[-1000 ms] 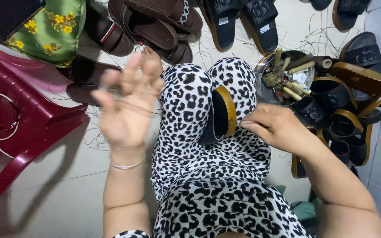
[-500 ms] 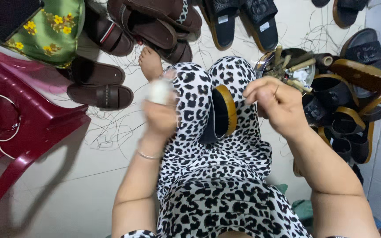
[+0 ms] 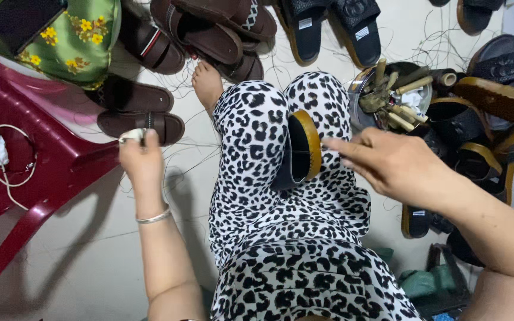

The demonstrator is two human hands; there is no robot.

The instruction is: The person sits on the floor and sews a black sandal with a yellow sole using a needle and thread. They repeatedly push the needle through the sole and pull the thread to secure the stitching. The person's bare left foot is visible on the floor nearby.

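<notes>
Seated person working on a dark sandal with a tan sole (image 3: pixel 300 151) wedged upright between the knees.
The left hand (image 3: pixel 141 160) is clenched around a small white object (image 3: pixel 132 135) out to the side; the right hand (image 3: pixel 388 163), fingers extended and empty, reaches toward the sandal's sole edge, beside a round metal bowl of tools (image 3: pixel 388 95).

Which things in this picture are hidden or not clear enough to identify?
Head view:
- Small white object in the left hand: fingers cover most of it.
- Sandal wedged between the legs: the knees hide its lower part.
- Right hand fingertips: motion-blurred, any thread is too thin to see.
- Bowl contents: small, overlapping.
</notes>
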